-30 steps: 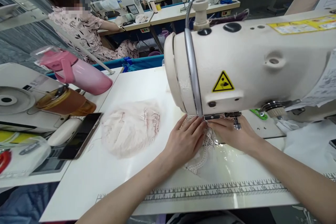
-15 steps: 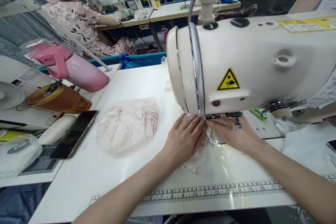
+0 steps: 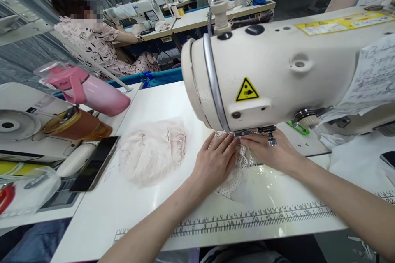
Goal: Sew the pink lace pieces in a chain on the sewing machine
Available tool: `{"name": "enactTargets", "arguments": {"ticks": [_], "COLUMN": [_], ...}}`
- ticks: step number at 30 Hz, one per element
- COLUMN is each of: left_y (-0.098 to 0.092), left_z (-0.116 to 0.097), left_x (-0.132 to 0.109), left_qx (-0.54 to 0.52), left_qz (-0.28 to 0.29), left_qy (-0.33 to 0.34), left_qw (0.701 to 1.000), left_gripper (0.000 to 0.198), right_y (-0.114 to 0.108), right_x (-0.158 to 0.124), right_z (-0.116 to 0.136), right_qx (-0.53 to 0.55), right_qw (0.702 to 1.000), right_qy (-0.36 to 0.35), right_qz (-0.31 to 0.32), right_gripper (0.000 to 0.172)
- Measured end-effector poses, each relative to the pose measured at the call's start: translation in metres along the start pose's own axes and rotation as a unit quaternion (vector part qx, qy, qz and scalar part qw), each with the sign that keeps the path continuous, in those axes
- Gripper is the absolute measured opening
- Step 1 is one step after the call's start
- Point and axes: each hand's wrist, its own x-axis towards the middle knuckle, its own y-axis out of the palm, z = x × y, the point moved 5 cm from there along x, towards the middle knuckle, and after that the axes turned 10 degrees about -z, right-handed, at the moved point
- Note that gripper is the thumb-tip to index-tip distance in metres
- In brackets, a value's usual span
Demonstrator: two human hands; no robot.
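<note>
My left hand [image 3: 216, 158] lies flat on a strip of white scalloped lace [image 3: 237, 181], its fingers stretched toward the sewing machine's needle area. From the other side my right hand [image 3: 274, 152] reaches in under the machine head, its visible fingers stretched out at the lace's edge. Part of that hand is hidden behind the metal parts below the head. The fingertips of both hands nearly meet. Above them is the cream sewing machine [image 3: 277, 70], whose needle is hidden. Left of my hands rests a round, sheer, pale fabric piece [image 3: 151, 152] with reddish threads.
A printed ruler [image 3: 247, 218] runs along the table's front. To the left are a phone [image 3: 94, 164], an amber cup [image 3: 77, 125] and a pink bottle [image 3: 98, 92]. White cloth [image 3: 358, 168] lies at right, near green snips [image 3: 298, 128]. A co-worker [image 3: 89, 41] sits beyond.
The view has shifted, so the machine appears farther left and the items at left farther right. Both hands stay on the lace, with little visible movement over the table.
</note>
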Motion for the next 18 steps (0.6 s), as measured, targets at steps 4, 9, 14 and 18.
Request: {"name": "enactTargets", "arguments": {"ticks": [4, 9, 14, 18], "left_y": [-0.001, -0.002, -0.023, -0.050], "left_z": [0.001, -0.001, -0.010, -0.026], "left_x": [0.000, 0.002, 0.004, -0.021], "left_qx": [-0.001, 0.013, 0.020, -0.037], "left_qz": [-0.001, 0.001, -0.063, -0.100], "left_qy": [0.000, 0.011, 0.067, 0.228], "left_qw": [1.000, 1.000, 0.996, 0.968], "left_gripper": [0.034, 0.035, 0.027, 0.043], "right_y": [-0.004, -0.006, -0.009, -0.013], "right_x": [0.000, 0.001, 0.002, 0.002], "right_z": [0.006, 0.008, 0.012, 0.016], "right_qx": [-0.030, -0.031, -0.024, -0.043], "right_qw": [0.996, 0.994, 0.997, 0.995], "right_qy": [-0.058, -0.066, -0.067, -0.087], "right_qz": [-0.065, -0.082, -0.038, -0.022], "right_gripper": [0.022, 0.027, 0.025, 0.026]}}
